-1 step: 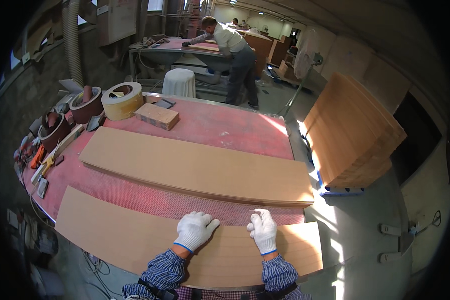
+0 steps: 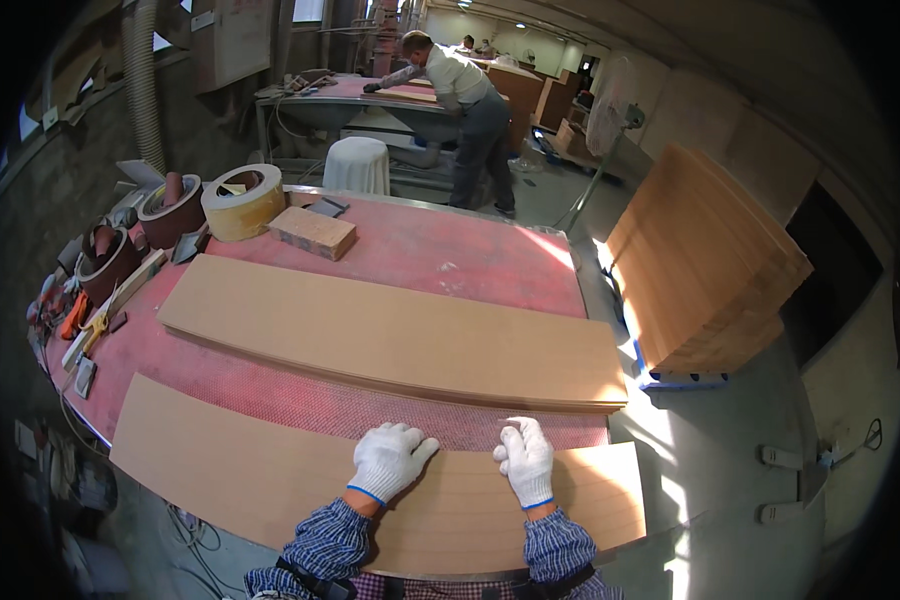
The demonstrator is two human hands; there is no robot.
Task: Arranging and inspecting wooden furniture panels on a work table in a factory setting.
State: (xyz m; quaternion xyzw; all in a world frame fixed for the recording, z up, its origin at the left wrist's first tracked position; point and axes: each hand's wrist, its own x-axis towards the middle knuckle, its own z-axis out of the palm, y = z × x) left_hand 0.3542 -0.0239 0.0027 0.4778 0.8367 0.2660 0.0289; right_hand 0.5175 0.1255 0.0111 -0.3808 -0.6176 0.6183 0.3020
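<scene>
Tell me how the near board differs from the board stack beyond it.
The board stack shows layered edges; the near board shows none. The left hand and right hand are over the near board, not the board stack. Shared: both pieces are long and tan.

Place: looks like a woodworking shop, clock read from mid-view
Red-topped workbench (image 2: 490, 270): spreads across the centre, smudged with pale marks
Long board (image 2: 460, 510): lies flat at six o'clock, nearer than a stack of similar boards (image 2: 390, 325)
Coiled belts (image 2: 245, 220): sit at ten o'clock, abrasive by their look
Ribbed duct (image 2: 143, 90): rises along the wall at ten o'clock, farther off
Wooden panels (image 2: 700, 260): stand stacked at nearly three o'clock, on a blue base
Co-worker (image 2: 470, 110): bends over a second bench (image 2: 340, 88) at twelve o'clock
Large fan (image 2: 613, 110): stands at one o'clock
</scene>
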